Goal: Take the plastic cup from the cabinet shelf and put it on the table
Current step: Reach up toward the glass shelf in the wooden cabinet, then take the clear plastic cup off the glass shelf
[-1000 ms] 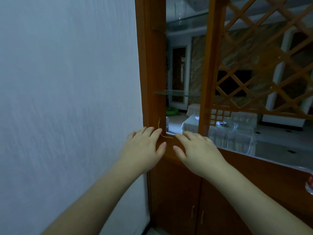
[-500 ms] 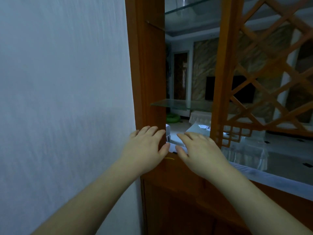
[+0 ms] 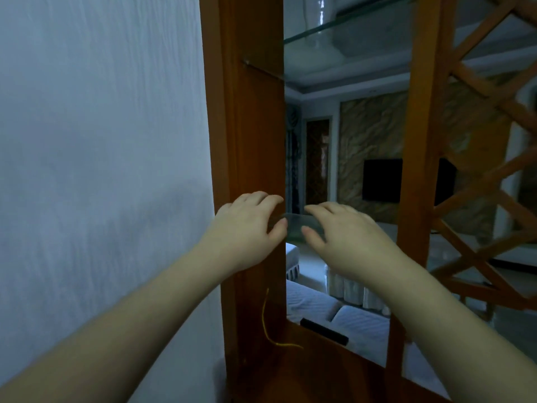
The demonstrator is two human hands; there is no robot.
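Observation:
A clear plastic cup (image 3: 321,16) stands on the upper glass shelf (image 3: 348,27) of the wooden cabinet, cut off by the top edge of the view. My left hand (image 3: 250,228) and my right hand (image 3: 343,237) are held out palm down, fingers apart, holding nothing. They hover far below the cup, at the height of the lower glass shelf (image 3: 293,228), whose front edge shows between them. My left hand lies in front of the cabinet's wooden post (image 3: 252,126).
A white wall (image 3: 101,141) fills the left. A wooden lattice panel (image 3: 479,141) closes the cabinet's right side. On the cabinet's ledge lie a yellow string (image 3: 270,324) and a small black object (image 3: 324,331). A living room shows through the opening.
Both hands have risen from the cabinet's ledge to the level of the lower glass shelf. The view has tilted up, and the upper shelf with the cup now shows larger.

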